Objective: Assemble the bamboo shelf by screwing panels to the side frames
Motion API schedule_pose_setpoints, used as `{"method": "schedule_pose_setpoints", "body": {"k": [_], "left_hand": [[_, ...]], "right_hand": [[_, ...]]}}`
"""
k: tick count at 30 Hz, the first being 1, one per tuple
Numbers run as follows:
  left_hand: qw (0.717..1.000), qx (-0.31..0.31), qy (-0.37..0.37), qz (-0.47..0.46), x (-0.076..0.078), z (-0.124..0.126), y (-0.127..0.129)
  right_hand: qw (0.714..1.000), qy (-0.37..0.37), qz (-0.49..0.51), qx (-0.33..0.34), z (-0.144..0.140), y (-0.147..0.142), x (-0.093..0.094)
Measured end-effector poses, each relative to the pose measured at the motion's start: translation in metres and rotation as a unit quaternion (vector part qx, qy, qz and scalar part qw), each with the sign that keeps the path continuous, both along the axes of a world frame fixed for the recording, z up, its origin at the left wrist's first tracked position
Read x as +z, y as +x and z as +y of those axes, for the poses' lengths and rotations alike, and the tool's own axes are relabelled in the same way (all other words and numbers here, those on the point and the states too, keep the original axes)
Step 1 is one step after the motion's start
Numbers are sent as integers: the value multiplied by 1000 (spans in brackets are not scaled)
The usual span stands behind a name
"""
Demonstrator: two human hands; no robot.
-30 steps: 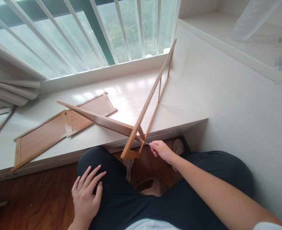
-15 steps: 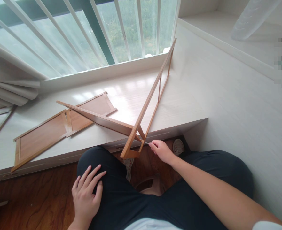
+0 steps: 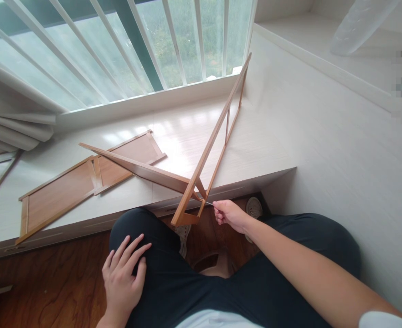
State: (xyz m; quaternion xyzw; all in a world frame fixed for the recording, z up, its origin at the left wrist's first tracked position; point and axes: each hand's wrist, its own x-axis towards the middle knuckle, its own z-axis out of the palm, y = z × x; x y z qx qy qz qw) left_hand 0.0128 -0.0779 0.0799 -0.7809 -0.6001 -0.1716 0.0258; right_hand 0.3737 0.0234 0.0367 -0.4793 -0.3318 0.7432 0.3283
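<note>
Right hand (image 3: 230, 214): pinching a thin rod (image 3: 209, 203).
Rod: pointing into the frame (image 3: 213, 139), near the board's (image 3: 160, 176) end.
Joint (image 3: 203, 198): apparently being worked, calling for a steady rod next.
Frame: standing on edge, overhanging the ledge (image 3: 255, 150).
Left hand (image 3: 124, 275): resting spread on the knee (image 3: 136, 223).

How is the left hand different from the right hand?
The left hand has its fingers spread; the right hand has its fingers curled. The left hand rests on a leg; the right hand pinches a thin rod at the wooden frame. Both are bare.
</note>
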Motion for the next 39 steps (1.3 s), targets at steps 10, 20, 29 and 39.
{"method": "schedule_pose_setpoints", "body": {"k": [10,20,29,39], "left_hand": [[1000,1,-7,-3,0,-1,-1],[1000,0,1,-6,4,1,3],[1000,-3,2,-2,3,1,3],[1000,4,2,-10,5,1,7]], "right_hand": [[999,12,-24,-36,1,-1,-10],[997,60,-50,-17,1,-1,-9],[984,124,-124,-10,-1,0,-8],[970,153,-189,-11,-2,2,-3]]}}
